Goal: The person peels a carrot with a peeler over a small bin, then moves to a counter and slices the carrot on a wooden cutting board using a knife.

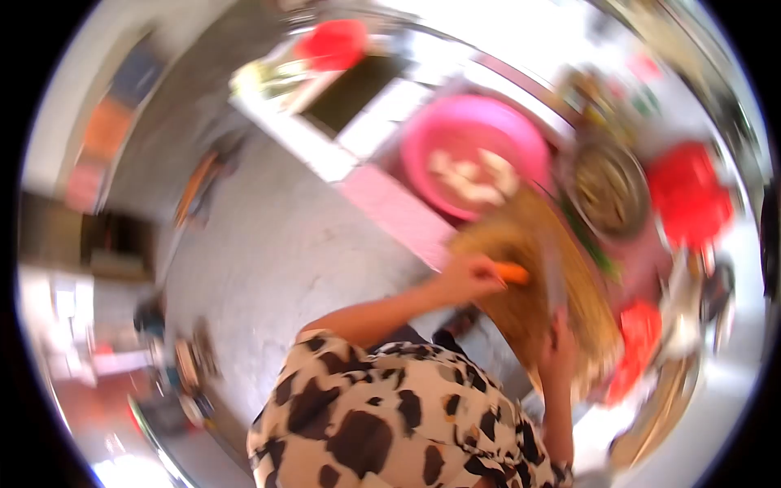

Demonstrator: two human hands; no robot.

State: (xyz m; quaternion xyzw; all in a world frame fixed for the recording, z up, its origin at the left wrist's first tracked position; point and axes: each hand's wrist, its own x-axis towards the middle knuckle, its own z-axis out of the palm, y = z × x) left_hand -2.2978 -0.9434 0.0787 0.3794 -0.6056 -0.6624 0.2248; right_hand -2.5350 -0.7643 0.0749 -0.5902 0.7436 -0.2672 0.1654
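My left hand (470, 277) is closed around a carrot (512, 273), whose orange end points right over a wooden chopping board (590, 313). In my right hand (558, 348) is the handle of a knife (553, 268). Its blade, smeared by motion, points away from me above the board, to the right of the carrot. I cannot tell whether the blade touches the wood. Beyond the board stands a pink basin (416, 159) with pale white pieces (468, 176) inside. Long green stalks (587, 236) lie along the board's right side.
A metal bowl (647, 195) with brownish contents sits right of the basin, beside a red basket (690, 193). A red plastic bag (637, 346) lies at the board's right edge. Farther back is another red container (335, 44). Grey floor (268, 244) spreads to the left.
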